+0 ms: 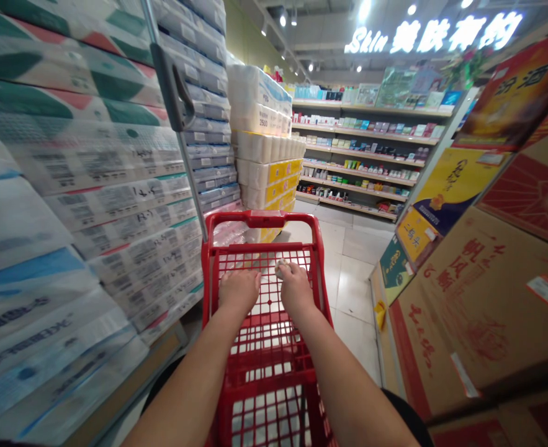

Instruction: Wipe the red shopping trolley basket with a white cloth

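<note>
A red plastic shopping basket with mesh walls stands right in front of me, between my forearms. My left hand is closed over the left part of the mesh, back of the hand up; its fingertips are hidden. Level with it, on the right part of the mesh, my right hand is closed with a small whitish crumpled thing showing at its fingers. What that thing is, I cannot make out. A metal pull handle with a grey grip rises at the basket's left side.
Stacked paper packs wall the left side, with toilet roll packs farther on. Cardboard cartons are piled on the right. Ahead, shelves of small goods stand beyond the tiled floor under a lit sign.
</note>
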The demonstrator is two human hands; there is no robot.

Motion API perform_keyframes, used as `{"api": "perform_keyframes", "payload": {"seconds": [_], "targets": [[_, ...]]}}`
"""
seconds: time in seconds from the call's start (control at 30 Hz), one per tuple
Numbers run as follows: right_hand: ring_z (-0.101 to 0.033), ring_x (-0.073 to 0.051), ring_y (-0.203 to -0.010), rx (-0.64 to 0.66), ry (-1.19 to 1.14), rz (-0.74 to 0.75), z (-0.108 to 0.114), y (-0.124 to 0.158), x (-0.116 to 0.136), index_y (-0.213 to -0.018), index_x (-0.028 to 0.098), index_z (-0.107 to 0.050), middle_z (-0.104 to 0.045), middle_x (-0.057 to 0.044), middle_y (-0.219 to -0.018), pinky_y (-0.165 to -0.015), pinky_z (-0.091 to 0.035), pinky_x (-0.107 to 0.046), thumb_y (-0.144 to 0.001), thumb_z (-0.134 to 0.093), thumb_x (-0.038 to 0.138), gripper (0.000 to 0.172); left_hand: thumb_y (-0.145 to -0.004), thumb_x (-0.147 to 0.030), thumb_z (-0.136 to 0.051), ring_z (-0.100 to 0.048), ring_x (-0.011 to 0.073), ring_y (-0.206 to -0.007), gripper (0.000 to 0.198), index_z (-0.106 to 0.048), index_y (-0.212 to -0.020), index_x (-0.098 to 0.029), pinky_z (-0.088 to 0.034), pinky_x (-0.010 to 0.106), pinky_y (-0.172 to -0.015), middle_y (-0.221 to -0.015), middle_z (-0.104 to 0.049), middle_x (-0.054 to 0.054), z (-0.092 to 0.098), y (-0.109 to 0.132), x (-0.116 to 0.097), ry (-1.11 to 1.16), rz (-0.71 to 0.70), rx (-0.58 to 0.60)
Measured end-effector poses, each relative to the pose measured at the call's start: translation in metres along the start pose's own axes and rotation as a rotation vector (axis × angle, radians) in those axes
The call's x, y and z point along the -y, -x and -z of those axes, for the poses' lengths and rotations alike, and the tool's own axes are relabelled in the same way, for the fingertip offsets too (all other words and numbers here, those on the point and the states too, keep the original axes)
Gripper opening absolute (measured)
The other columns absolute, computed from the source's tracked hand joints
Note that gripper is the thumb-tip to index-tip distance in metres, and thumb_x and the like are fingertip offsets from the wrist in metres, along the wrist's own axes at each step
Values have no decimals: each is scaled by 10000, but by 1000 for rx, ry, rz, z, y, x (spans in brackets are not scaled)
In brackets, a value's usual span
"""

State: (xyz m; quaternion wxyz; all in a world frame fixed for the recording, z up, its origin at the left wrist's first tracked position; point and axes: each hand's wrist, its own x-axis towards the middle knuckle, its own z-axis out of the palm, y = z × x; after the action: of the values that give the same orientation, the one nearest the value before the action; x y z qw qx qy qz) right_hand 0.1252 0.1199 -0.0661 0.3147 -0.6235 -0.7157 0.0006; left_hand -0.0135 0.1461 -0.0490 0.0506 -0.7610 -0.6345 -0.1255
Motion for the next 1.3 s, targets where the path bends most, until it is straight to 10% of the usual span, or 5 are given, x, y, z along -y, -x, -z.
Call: {"api": "perform_keyframes", "payload": {"seconds": [0.17, 0.33, 0.5, 0.67, 1.3], "targets": [[-492, -208, -1090, 96, -54, 209, -4, 1, 5, -1147, 206, -641, -577, -73, -1202, -913, -436, -293, -765, -481, 11, 457, -947, -352, -313, -627, 250, -951, 406, -695, -965, -217, -395, 412, -881, -960, -718, 100, 0, -1, 2, -7, 5, 7], [-523, -214, -1032, -38, -8, -27, -1, -3, -6, -1111, 206, -660, -600, -79, -1144, -835, -456, -287, -783, -439, -5, 448, -954, -396, -302, -625, 252, -933, 434, -694, -935, -210, -377, 428, -889, -913, -717, 101, -5, -3, 2, 7, 5, -28], [-534, -204, -1028, 74, -54, 154, -1, -1, 0, -1061, 211, -680, -600, -70, -1138, -855, -451, -268, -748, -488, -2, 424, -953, -369, -309, -617, 260, -949, 415, -691, -942, -207, -373, 440, -887, -943, -717, 102, -8, -7, 0, 26, -17, -42], [-523, -226, -1028, -29, 5, -45, -4, -10, 2, -1063, 183, -678, -598, -105, -1116, -820, -461, -300, -779, -443, -9, 415, -957, -384, -303, -610, 262, -969, 432, -692, -907, -205, -372, 445, -894, -956, -717, 101, -8, -13, -4, 47, -54, -27], [-507, -223, -1028, -131, -18, -80, 3, 1, -16, -1068, 196, -687, -589, -97, -1144, -879, -452, -320, -765, -439, -22, 448, -949, -405, -293, -634, 249, -940, 448, -705, -874, -246, -349, 435, -912, -929, -735, 79, -4, -18, -14, 60, -72, -25]]}}
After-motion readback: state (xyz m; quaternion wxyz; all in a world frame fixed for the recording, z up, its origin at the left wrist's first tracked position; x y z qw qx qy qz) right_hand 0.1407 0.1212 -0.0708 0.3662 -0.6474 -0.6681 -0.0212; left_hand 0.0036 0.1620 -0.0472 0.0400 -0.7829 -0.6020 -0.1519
